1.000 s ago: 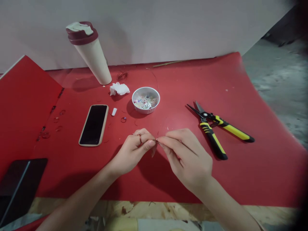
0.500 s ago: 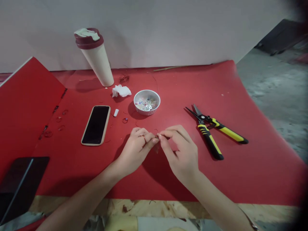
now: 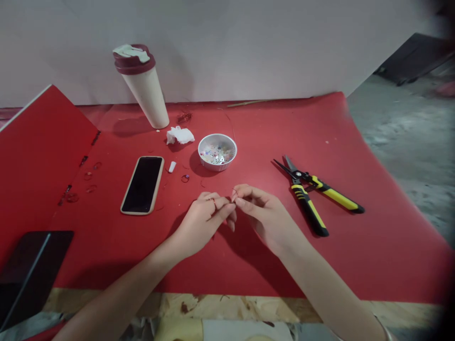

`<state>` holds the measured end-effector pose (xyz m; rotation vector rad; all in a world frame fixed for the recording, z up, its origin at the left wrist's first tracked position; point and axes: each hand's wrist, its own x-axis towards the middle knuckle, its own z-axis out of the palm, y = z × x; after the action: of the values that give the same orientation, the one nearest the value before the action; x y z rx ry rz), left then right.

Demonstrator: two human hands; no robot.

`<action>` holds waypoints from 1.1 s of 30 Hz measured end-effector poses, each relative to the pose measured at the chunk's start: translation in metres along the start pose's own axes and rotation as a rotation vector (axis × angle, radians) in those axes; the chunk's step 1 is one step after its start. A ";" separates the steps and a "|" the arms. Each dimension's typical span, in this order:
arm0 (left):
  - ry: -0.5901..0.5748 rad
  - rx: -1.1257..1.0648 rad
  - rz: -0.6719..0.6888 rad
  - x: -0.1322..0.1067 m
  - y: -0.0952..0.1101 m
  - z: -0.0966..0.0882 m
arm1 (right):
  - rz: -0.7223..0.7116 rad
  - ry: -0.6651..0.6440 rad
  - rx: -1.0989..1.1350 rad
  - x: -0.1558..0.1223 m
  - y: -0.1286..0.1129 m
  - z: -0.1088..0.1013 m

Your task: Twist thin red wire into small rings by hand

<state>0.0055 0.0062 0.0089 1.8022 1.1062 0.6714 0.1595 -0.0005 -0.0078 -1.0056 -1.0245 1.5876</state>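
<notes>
My left hand (image 3: 202,220) and my right hand (image 3: 263,210) meet at the fingertips above the red mat (image 3: 249,265). Between them they pinch a thin copper wire (image 3: 233,195), a short end of which shows above the fingers. A small wire ring (image 3: 211,199) sits on a left-hand finger. Closest to my hands are a wire ring (image 3: 185,178) on the mat and a steel bowl of mixed beads (image 3: 217,152). Yellow-and-black snips (image 3: 308,199) lie to the right of my right hand, not touching it.
A smartphone (image 3: 142,185) lies left of my hands. Farther back stand a cream tumbler with a maroon lid (image 3: 142,90) and a crumpled tissue (image 3: 180,135). Several wire rings (image 3: 87,182) lie at left, near a red folder (image 3: 42,142) and a dark tablet (image 3: 30,277).
My hands have come closer together and risen slightly, and the right hand has rotated, opening its palm more. The view has shifted slightly, so the table items sit a little differently in the frame.
</notes>
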 end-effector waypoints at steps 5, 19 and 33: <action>-0.081 -0.343 -0.067 0.000 -0.002 -0.002 | 0.136 -0.041 0.278 0.000 0.000 0.003; -0.121 -0.494 -0.091 -0.001 -0.009 -0.001 | 0.133 0.139 0.214 -0.004 -0.002 0.010; -0.180 -0.394 -0.071 0.001 -0.011 -0.002 | -0.007 0.115 -0.268 -0.009 -0.004 0.003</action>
<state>0.0002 0.0101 -0.0001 1.4480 0.8461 0.6219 0.1593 -0.0093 -0.0015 -1.2575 -1.1803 1.3926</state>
